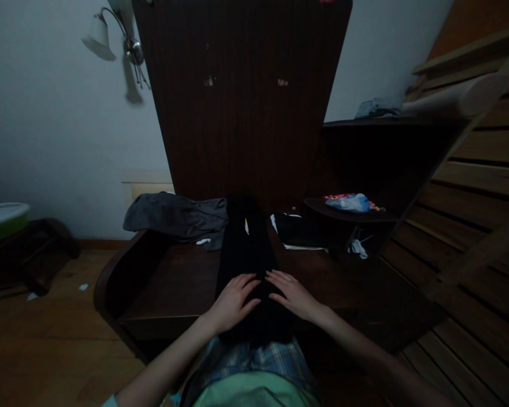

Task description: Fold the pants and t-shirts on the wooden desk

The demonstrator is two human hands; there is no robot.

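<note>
A long black garment lies folded lengthwise down the middle of a dark wooden table, its near end hanging over the front edge. My left hand rests flat on the near part of the garment, fingers stretched out. My right hand lies flat beside it on the same cloth, fingers spread, almost touching the left. Neither hand grips anything.
A grey garment is heaped at the table's back left. A dark folded item on white paper lies back right. A colourful packet sits on a round shelf. A tall dark headboard, wall lamp and wooden slats surround.
</note>
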